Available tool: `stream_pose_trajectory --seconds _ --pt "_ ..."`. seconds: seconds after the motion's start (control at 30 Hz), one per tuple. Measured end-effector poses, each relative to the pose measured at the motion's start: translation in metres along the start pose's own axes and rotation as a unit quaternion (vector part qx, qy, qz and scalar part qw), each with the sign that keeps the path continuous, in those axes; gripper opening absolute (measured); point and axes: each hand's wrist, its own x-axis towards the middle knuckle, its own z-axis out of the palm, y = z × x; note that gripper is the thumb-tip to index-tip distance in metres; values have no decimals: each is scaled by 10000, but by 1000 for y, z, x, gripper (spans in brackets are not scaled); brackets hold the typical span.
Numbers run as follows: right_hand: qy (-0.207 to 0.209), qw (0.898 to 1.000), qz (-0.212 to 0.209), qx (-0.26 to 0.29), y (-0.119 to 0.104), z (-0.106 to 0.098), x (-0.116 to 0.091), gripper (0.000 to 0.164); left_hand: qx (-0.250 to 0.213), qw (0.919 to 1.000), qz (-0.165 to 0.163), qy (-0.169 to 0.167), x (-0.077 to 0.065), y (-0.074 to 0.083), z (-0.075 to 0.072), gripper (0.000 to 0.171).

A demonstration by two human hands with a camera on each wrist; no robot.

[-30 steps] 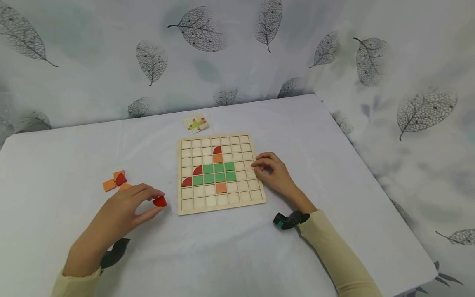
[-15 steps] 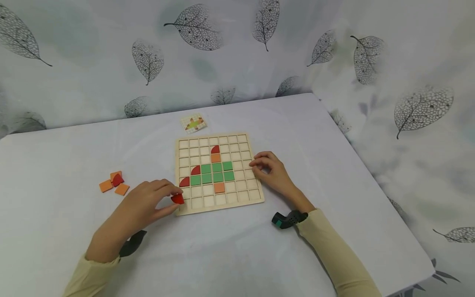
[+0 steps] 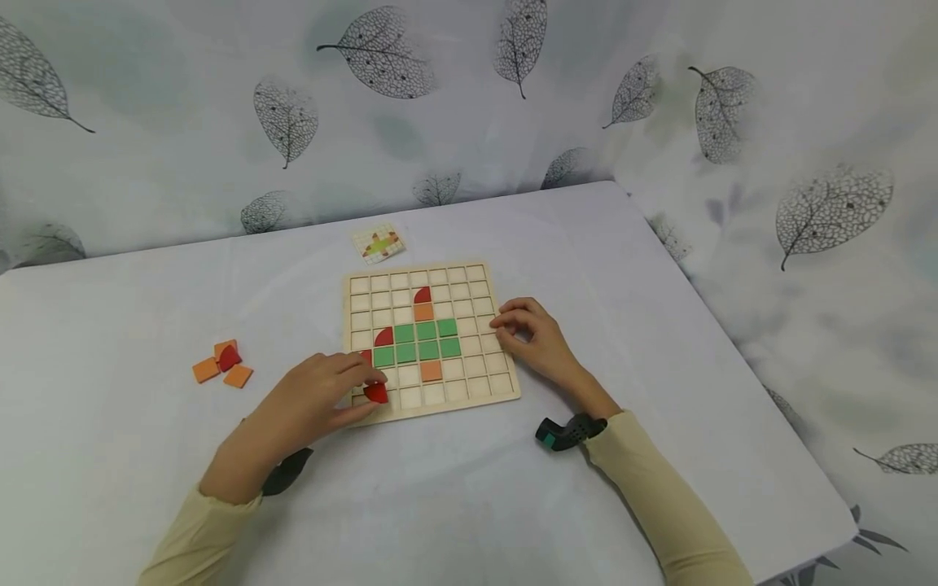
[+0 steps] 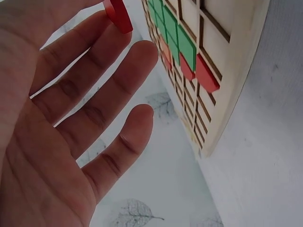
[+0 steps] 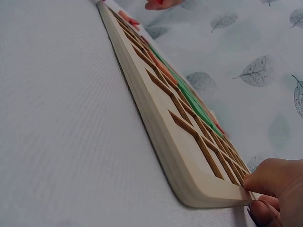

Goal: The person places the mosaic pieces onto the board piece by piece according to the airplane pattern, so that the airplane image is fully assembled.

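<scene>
My left hand (image 3: 311,399) pinches a red quarter-circle tile (image 3: 377,393) between thumb and fingers, over the lower left of a wooden grid board (image 3: 479,387). In the left wrist view that tile (image 4: 119,18) stands on edge at the fingertips. On the board lie several green square tiles (image 3: 406,352), two orange squares (image 3: 431,371) and red quarter-circles (image 3: 384,336); one red piece is partly hidden behind the left fingers. My right hand (image 3: 538,338) holds the board's right edge; in the right wrist view its thumb (image 5: 265,177) rests on the rim with a finger below.
Left of the board lie loose orange squares (image 3: 238,376) and a red quarter-circle (image 3: 230,357) on the white-covered table (image 3: 469,496). A small pattern card (image 3: 379,243) lies behind the board. Leaf-printed cloth (image 3: 454,122) hangs behind the table and along its right.
My left hand has carried the red quarter-circle tile rightward from beside the board to over its lower left squares. The right hand has stayed at the board's edge.
</scene>
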Motion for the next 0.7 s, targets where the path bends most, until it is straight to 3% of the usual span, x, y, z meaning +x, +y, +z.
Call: stream_pose_trajectory --seconds 0.23,0.47,0.7 --pt "-78 10000 -32 19 -36 -7 -2 15 -127 9997 207 -74 9 2 9 30" --pt "-82 9999 -24 77 -41 -9 -2 15 -237 9989 368 -163 19 6 19 28" --pt "-118 9999 81 24 -40 -8 -2 15 -364 9956 853 -162 35 12 32 23"
